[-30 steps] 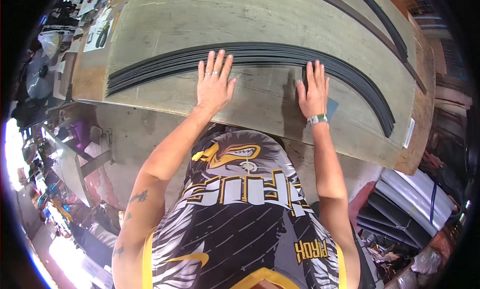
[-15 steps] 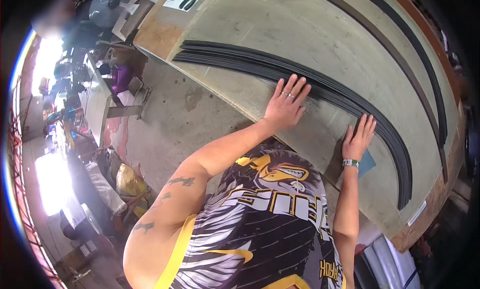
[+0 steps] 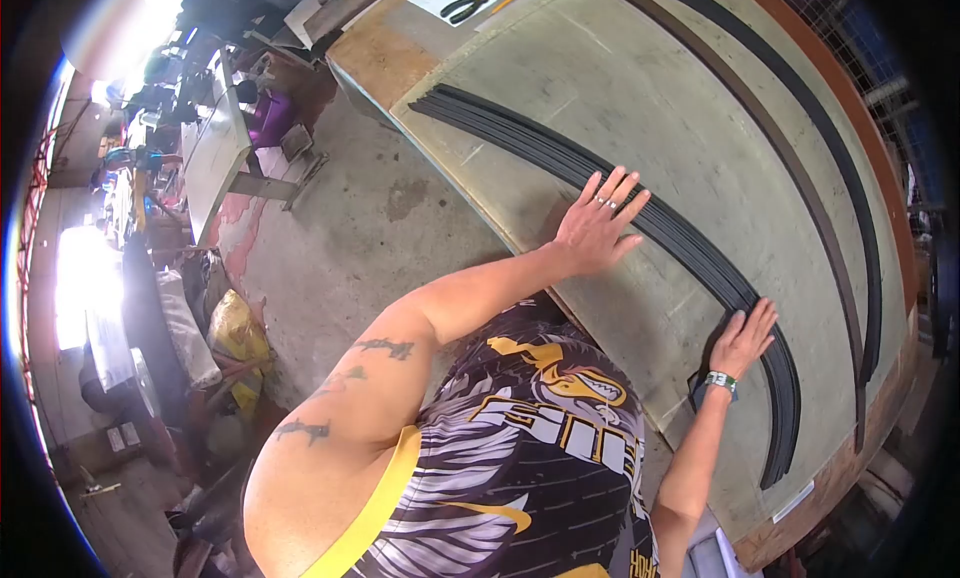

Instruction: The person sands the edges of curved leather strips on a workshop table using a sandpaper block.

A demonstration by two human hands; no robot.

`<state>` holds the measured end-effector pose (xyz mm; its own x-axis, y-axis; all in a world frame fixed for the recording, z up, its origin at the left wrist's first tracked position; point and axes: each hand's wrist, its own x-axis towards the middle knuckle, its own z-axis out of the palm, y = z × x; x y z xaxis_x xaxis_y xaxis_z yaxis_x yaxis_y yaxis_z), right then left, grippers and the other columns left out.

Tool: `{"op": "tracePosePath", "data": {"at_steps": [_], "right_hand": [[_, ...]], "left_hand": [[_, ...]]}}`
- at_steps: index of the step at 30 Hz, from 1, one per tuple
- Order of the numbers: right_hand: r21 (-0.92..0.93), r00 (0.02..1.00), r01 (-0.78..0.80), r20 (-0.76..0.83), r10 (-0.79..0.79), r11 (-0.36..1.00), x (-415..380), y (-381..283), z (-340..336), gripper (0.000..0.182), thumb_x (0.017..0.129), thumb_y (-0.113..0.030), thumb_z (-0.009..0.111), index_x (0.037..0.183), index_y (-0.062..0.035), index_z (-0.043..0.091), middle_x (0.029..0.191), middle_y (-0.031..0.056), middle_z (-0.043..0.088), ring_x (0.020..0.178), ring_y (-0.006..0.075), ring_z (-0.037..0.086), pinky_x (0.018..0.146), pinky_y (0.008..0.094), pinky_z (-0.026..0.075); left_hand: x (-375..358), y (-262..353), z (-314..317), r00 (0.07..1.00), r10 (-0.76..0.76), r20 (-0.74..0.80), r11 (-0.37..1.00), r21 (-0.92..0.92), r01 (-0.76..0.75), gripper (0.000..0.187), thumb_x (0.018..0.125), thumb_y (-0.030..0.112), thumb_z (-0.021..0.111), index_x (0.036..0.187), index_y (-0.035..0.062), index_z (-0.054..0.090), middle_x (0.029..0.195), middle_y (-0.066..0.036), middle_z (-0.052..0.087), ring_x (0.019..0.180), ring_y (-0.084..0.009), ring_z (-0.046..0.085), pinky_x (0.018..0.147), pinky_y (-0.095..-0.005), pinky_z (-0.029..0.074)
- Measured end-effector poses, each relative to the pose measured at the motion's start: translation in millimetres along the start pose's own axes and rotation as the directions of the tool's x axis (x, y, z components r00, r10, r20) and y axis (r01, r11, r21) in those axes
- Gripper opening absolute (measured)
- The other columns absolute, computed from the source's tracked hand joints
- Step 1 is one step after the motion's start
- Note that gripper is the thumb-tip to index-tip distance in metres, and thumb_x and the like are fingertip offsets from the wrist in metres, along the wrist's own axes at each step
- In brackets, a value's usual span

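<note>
A bundle of long, thin black strips (image 3: 540, 148) lies on the grey worktable (image 3: 560, 68), stacked side by side and appearing curved in this wide view. My left hand (image 3: 598, 226) rests with fingers spread and palm down, its fingertips on the near middle of the bundle. Farther right, my right hand (image 3: 742, 340) lies open with its fingers across the strips. Neither hand wraps around them. A dark object beside my right wrist is mostly hidden.
A brown strip (image 3: 775, 138) and a separate black strip (image 3: 835, 138) run along the table's far side. Pliers (image 3: 468, 8) lie on a printed sheet near a yellow pencil (image 3: 507, 3). A bench (image 3: 222, 143) stands left across the concrete floor (image 3: 390, 203).
The strips, fanned at the left end before, now lie closer together. My right hand has moved onto the bundle, and my left hand stays at its near edge. The view has shifted.
</note>
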<state>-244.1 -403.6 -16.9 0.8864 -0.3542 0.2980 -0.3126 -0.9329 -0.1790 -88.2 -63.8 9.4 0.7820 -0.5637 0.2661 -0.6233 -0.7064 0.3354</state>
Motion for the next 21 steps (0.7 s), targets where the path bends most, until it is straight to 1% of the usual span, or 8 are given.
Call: {"op": "tracePosePath", "data": {"at_steps": [2,3,5,8,10,14,19,21], "right_hand": [[-0.047,1.000,-0.005,-0.018,0.004,0.999,17,19,9,0.056,0.114,-0.033,0.043,0.166,-0.0138,0.036,0.172,0.0154,0.032,0.160,0.0354,0.027,0.126,0.0626,0.020],[-0.109,0.999,-0.035,0.002,0.035,0.993,23,29,16,0.054,0.114,-0.035,0.041,0.165,-0.0173,0.038,0.172,0.0110,0.033,0.160,0.0329,0.027,0.127,0.0615,0.020],[-0.188,0.996,-0.049,0.061,0.062,0.981,31,38,24,0.053,0.115,-0.037,0.037,0.165,-0.0201,0.038,0.172,0.0058,0.035,0.159,0.0303,0.029,0.127,0.0598,0.021],[-0.237,0.992,-0.079,0.074,0.099,0.968,32,36,27,0.053,0.115,-0.039,0.034,0.165,-0.0203,0.039,0.171,0.0031,0.037,0.159,0.0288,0.030,0.127,0.0583,0.022],[-0.243,0.990,-0.085,0.086,0.109,0.966,32,34,25,0.053,0.115,-0.039,0.034,0.164,-0.0199,0.040,0.171,0.0034,0.037,0.159,0.0288,0.031,0.127,0.0579,0.023],[-0.242,0.988,-0.090,0.097,0.116,0.966,33,32,23,0.054,0.115,-0.039,0.033,0.164,-0.0173,0.041,0.170,0.0034,0.038,0.158,0.0286,0.032,0.127,0.0569,0.024],[-0.201,0.992,-0.080,0.079,0.098,0.976,34,34,25,0.058,0.115,-0.046,0.029,0.164,-0.0178,0.041,0.170,0.0018,0.039,0.158,0.0275,0.032,0.127,0.0543,0.023],[-0.200,0.992,-0.080,0.076,0.097,0.977,35,35,26,0.057,0.115,-0.046,0.030,0.163,-0.0178,0.042,0.169,0.0029,0.041,0.157,0.0276,0.034,0.126,0.0538,0.025]], "left_hand": [[16,-11,1,1.000,-0.011,-0.007,1.000,0.025,0.011,0.072,0.103,0.049,0.059,0.160,0.0091,0.042,0.168,-0.017,0.033,0.159,-0.0372,0.023,0.129,-0.0562,0.019],[23,-15,1,1.000,-0.017,-0.014,0.999,0.038,0.018,0.072,0.103,0.050,0.057,0.160,0.0087,0.043,0.168,-0.017,0.034,0.159,-0.0372,0.024,0.129,-0.0562,0.019],[32,-20,13,1.000,-0.026,0.002,0.997,0.076,0.025,0.073,0.105,0.054,0.052,0.160,0.0080,0.043,0.167,-0.016,0.037,0.158,-0.0370,0.025,0.129,-0.0558,0.018],[37,-23,19,0.997,-0.048,0.059,0.990,0.135,0.039,0.075,0.106,0.059,0.044,0.161,0.0075,0.041,0.166,-0.015,0.038,0.159,-0.0365,0.025,0.130,-0.0552,0.016],[37,-21,16,0.993,-0.056,0.104,0.989,0.141,0.041,0.076,0.108,0.060,0.038,0.162,0.0068,0.039,0.167,-0.015,0.037,0.159,-0.0358,0.023,0.131,-0.0545,0.014],[36,-20,11,0.989,-0.061,0.134,0.987,0.158,0.039,0.076,0.109,0.059,0.035,0.163,0.0059,0.037,0.169,-0.014,0.035,0.161,-0.0355,0.019,0.131,-0.0540,0.011],[35,-18,10,0.987,-0.088,0.137,0.988,0.139,0.069,0.077,0.108,0.060,0.036,0.164,0.0070,0.036,0.170,-0.014,0.034,0.161,-0.0351,0.018,0.131,-0.0543,0.010],[34,-19,13,0.988,-0.090,0.125,0.988,0.137,0.072,0.077,0.108,0.061,0.036,0.164,0.0071,0.036,0.170,-0.014,0.033,0.161,-0.0350,0.018,0.132,-0.0544,0.010]]}}
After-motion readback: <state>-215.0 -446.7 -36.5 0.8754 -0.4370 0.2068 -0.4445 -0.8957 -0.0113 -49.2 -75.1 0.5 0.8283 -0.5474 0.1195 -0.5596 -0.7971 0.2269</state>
